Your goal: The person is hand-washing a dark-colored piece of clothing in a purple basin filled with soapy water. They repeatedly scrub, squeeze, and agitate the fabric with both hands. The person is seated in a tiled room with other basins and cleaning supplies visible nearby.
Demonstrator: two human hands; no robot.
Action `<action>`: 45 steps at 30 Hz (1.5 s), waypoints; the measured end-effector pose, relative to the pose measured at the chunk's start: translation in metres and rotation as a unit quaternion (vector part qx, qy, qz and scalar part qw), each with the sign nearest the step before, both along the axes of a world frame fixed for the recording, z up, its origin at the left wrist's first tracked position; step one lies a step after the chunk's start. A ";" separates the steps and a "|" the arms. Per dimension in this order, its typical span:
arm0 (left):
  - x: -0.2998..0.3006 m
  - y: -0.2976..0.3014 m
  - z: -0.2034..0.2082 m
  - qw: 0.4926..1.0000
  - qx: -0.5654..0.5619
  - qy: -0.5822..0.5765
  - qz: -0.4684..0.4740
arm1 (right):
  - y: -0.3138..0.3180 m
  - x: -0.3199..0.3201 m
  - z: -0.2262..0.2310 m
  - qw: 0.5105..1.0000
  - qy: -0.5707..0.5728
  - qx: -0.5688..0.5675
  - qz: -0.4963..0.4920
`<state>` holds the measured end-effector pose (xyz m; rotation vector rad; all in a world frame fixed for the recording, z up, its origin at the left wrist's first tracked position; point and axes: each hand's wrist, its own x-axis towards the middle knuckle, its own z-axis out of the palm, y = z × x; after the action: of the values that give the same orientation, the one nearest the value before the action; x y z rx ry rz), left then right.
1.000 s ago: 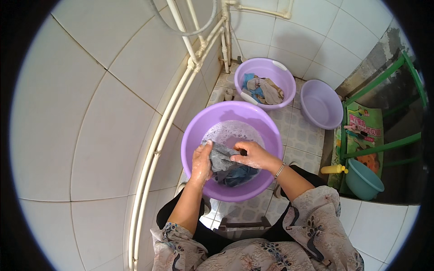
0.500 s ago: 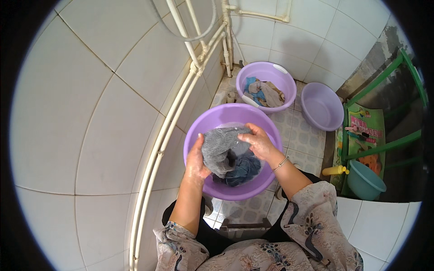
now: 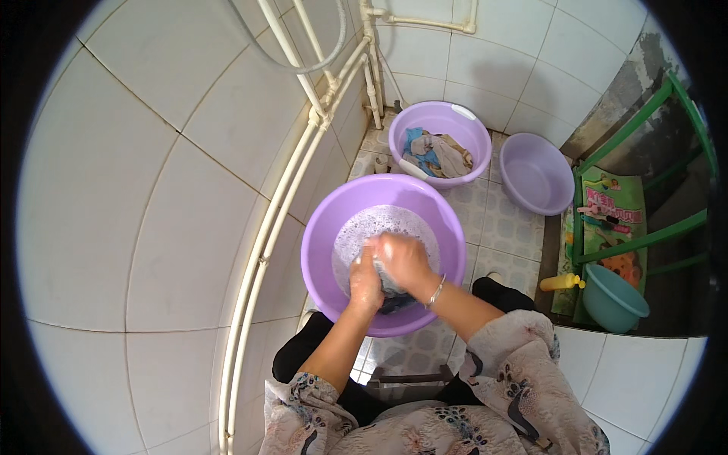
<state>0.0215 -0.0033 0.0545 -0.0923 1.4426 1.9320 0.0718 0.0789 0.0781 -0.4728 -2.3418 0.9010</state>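
My left hand (image 3: 366, 282) and my right hand (image 3: 403, 262) are closed and close together over the soapy water (image 3: 369, 221) in a purple basin (image 3: 322, 254). Motion smears the right hand's fingers. A wet grey cloth (image 3: 388, 283) shows in part below and between the hands; they hide most of it. Beside it, near the front wall of the basin, lies a dark blue cloth (image 3: 397, 304), partly under the water. A bracelet (image 3: 436, 291) circles my right wrist.
Behind stands a second purple basin (image 3: 479, 144) with crumpled clothes (image 3: 444, 154), and to its right a third one (image 3: 536, 174). A green metal frame (image 3: 644, 244), a yellow bottle (image 3: 559, 283) and a teal basin (image 3: 614, 299) are at the right. Pipes (image 3: 283, 205) run along the left wall.
Both hands have come down and together into the basin with the grey cloth, which was spread between them above the water. More of the foamy water now shows.
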 end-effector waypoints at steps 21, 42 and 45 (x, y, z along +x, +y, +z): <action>-0.006 -0.007 0.026 0.984 0.054 -0.083 -0.148 | 0.050 0.000 -0.019 0.950 0.022 -0.292 -0.105; 0.004 -0.008 0.019 0.976 -0.055 -0.171 -0.121 | -0.007 0.011 -0.016 0.996 -0.010 0.069 0.062; 0.012 -0.013 0.005 0.958 0.044 -0.165 -0.232 | 0.025 -0.001 0.012 0.984 -0.143 -0.095 -0.039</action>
<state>0.0335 -0.0163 0.0600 -0.0279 1.0441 1.5072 0.0704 0.1035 0.0898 -0.8147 -2.4802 1.0840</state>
